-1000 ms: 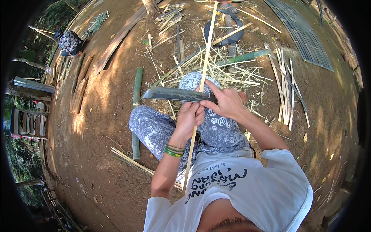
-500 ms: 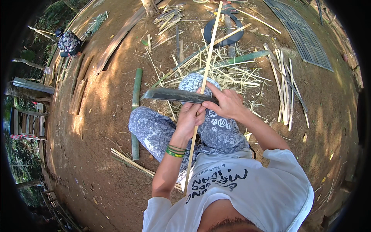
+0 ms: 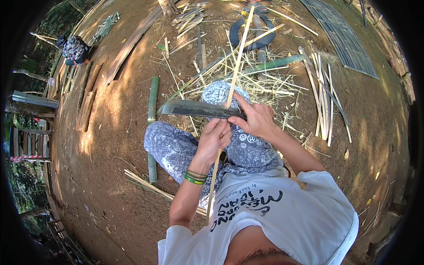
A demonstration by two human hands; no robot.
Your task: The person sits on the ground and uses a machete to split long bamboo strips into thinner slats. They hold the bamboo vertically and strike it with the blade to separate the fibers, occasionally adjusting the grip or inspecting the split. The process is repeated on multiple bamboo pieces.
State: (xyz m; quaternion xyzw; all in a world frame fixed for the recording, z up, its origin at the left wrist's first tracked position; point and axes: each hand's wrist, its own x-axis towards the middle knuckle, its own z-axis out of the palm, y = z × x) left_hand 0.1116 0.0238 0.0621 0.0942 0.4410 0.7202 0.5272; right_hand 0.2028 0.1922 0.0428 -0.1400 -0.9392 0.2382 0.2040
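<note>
Across my raised knee lies a long pale bamboo strip (image 3: 241,55), slanting from the far side down toward my shirt. Below the blade, my left hand (image 3: 215,139) is closed on that strip, its fingertips touching the blade's lower edge. A broad dark machete (image 3: 190,108) lies crosswise over the strip, its tip toward the left. My right hand (image 3: 257,118) grips the machete at its right end, hiding the handle. The right index finger reaches up beside the strip, and the thumb lies along the blade. Where the blade meets the strip is partly covered by my fingers.
Thin shavings (image 3: 269,86) heap beyond my knees, with a green bamboo pole (image 3: 276,64) across them. Split strips (image 3: 324,101) lie at right, a green tube (image 3: 153,99) at left. A black ring (image 3: 235,37) lies ahead. Another person (image 3: 75,48) crouches far left.
The bamboo strip has slid slightly toward me under the machete. Both hands keep their grips and have barely moved. The whole view has shifted a little.
</note>
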